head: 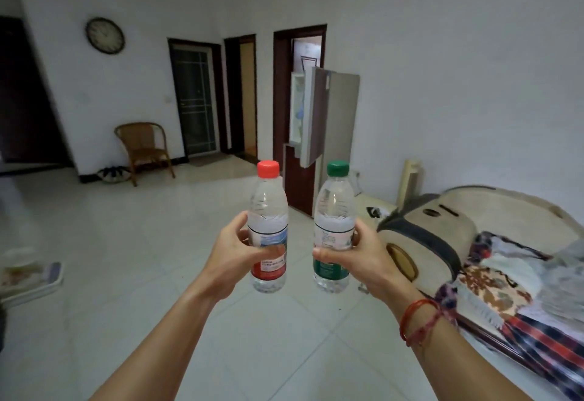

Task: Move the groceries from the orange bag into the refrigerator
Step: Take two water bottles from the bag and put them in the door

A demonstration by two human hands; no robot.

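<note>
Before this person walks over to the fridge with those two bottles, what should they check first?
1. Left hand has a firm grip on the red-capped bottle: ok.
2. Right hand has a firm grip on the green-capped bottle: ok.
3. Both caps on: ok.
4. Fridge door open: ok.
5. Floor path clear: ok.
6. Free shelf space inside: cannot tell.

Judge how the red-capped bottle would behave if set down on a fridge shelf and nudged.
The red-capped bottle looks full of water, so it is probably fairly heavy for its size. It is tall and narrow, so a nudge near the cap could tip it, and on its side it would likely roll. The thin clear plastic may give a little under the left hand.
</note>
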